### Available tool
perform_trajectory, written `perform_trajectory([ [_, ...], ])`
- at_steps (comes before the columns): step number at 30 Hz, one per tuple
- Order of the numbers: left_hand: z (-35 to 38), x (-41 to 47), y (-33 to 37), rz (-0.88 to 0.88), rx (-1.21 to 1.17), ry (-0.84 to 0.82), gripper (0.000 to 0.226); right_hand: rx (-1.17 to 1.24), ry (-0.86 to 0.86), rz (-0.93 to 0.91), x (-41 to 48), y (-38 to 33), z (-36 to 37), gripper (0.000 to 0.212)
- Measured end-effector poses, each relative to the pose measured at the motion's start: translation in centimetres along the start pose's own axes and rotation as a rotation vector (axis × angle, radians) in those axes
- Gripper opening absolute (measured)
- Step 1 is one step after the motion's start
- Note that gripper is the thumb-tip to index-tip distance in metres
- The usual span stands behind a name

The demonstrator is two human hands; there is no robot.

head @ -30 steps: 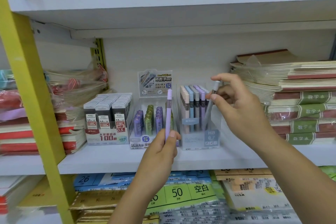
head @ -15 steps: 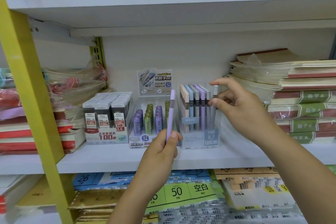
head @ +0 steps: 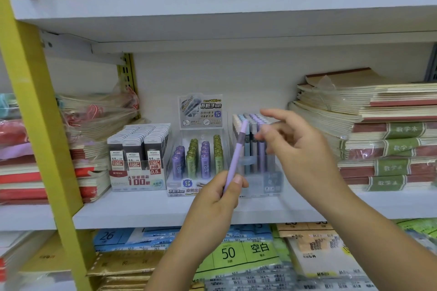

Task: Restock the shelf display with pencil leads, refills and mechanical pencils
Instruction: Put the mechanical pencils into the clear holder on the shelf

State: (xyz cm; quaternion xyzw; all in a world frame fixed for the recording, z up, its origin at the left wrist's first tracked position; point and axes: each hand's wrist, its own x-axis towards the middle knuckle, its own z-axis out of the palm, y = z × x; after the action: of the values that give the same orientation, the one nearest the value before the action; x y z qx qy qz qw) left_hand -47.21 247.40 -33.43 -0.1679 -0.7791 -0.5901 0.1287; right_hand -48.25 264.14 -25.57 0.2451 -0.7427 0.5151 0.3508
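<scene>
My left hand (head: 218,197) pinches the lower end of a lilac mechanical pencil (head: 236,155), which leans up and to the right in front of the clear pencil display box (head: 259,177). That box holds several upright pastel pencils. My right hand (head: 298,146) hovers just right of the pencil's top, fingers loosely spread and holding nothing. To the left stand a clear case of purple and green lead tubes (head: 197,163) and a box of black 0.5 HB lead packs (head: 137,153).
Stacked notebooks (head: 378,130) fill the shelf's right side, and wrapped notebooks (head: 89,130) lie at the left. A yellow upright post (head: 40,111) crosses the left foreground. The white shelf board (head: 142,212) runs below the displays, with packaged paper pads (head: 236,253) underneath.
My right hand let go of the grey pencil, now standing in the display box, and drew back towards the lilac pencil. My left hand tilted the lilac pencil to the right.
</scene>
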Motion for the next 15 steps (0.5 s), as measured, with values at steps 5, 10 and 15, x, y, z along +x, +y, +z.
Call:
perform_trajectory([
  [5,0.7,0.0,0.9,0.058,0.03,0.014,0.021,0.224,-0.158,0.106,-0.7,-1.1,1.0,0.036],
  [10,1.4,0.0,0.9,0.105,0.08,0.006,0.017,0.252,-0.155,0.129,-0.5,-0.7,1.0,0.038],
  [15,1.4,0.5,0.3,0.252,0.333,0.193,0.024,0.217,0.097,-0.036,0.1,-0.9,-0.4,0.04],
])
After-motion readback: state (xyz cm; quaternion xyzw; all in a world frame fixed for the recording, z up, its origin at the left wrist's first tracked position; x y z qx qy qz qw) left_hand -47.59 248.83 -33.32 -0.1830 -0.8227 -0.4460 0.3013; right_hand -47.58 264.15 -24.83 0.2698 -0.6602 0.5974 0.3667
